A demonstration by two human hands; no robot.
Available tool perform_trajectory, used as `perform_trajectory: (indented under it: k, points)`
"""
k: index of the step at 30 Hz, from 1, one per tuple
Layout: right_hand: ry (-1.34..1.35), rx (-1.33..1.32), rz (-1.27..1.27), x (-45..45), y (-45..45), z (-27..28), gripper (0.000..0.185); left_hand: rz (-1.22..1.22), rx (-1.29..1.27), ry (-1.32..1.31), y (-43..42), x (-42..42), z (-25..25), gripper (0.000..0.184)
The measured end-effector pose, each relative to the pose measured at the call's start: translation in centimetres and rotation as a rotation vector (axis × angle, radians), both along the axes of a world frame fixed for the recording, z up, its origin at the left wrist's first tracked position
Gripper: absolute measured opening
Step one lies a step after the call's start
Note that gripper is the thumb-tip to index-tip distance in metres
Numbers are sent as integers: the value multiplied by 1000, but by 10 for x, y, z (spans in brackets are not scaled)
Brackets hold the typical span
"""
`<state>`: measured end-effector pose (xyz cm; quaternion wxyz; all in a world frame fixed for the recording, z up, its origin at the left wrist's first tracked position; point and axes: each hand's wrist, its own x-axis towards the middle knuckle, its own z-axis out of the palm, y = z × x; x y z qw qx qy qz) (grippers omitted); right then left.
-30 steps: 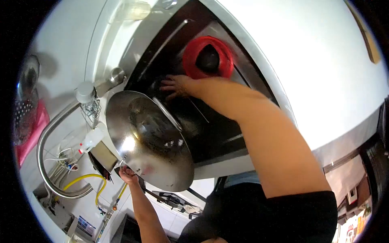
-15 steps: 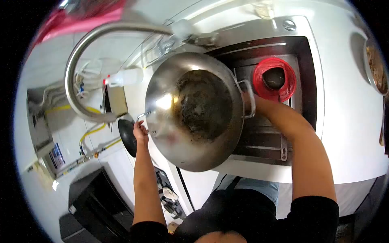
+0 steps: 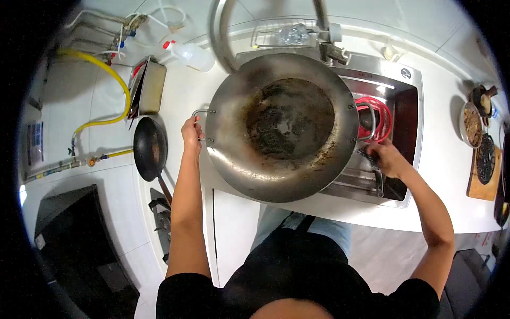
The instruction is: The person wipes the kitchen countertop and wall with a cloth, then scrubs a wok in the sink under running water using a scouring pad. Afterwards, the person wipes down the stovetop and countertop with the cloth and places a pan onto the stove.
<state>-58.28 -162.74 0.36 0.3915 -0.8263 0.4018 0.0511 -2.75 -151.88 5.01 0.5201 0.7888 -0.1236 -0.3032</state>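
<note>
A large steel wok, its round middle stained dark, is tilted up over the counter and the sink's left part. My left hand is closed around the wok's left loop handle. By the right loop handle, just below it and over the sink, my right hand has its fingers curled on a dark, shiny clump, whose kind is unclear. Behind that handle, a red plastic strainer basket with a dark round thing in it sits in the sink, partly hidden by the wok.
The faucet arches behind the wok. To the left are a clear plastic jug, a black frying pan and a stove. At the right stand a bowl of food and a wooden board.
The wok has shifted right relative to the sink. My right hand has come out from behind the wok, with the dark clump now visible. My left hand keeps its handle. The view has turned.
</note>
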Motion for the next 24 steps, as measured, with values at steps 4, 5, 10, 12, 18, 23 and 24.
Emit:
perform_trajectory:
  k: [4,5,10,12,18,23,24]
  points:
    - [14,-64,-131,19,30,119,44,-82,-99,193,7,12,-1,20]
    - [-23,-80,-156,35,40,134,45,-121,-165,282,11,16,-2,21]
    - [-173,-283,-110,165,66,81,49,-219,-286,531,17,32,-4,21]
    - [-49,-171,-38,221,74,35,48,-223,-308,647,16,35,1,20]
    - [179,-191,97,294,109,-20,35,-298,-294,723,15,29,24,19]
    - [272,-422,27,282,78,-69,40,-372,-323,678,13,12,46,19]
    - [284,-488,-24,278,70,-81,40,-378,-320,666,12,10,48,20]
